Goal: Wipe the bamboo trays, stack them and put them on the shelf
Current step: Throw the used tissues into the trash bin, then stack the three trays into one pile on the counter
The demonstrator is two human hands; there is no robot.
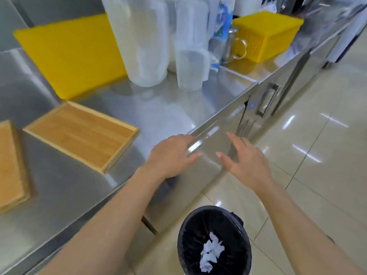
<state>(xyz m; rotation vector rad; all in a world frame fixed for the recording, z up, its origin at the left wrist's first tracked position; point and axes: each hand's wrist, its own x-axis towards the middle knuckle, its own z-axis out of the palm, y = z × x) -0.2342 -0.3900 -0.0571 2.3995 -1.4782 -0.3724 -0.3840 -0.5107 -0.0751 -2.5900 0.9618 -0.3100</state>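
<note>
A bamboo tray lies flat on the steel counter, rim up. A second bamboo tray sits at the left edge of the view, partly cut off. My left hand hovers over the counter's front edge, to the right of the first tray, fingers apart and holding nothing. My right hand is out past the counter edge, in front of the cabinet face, also spread and holding nothing. Neither hand touches a tray.
A black-lined bin with crumpled white paper stands on the tiled floor below my arms. At the back of the counter are a yellow board, clear plastic containers, a glass mug and a yellow basket.
</note>
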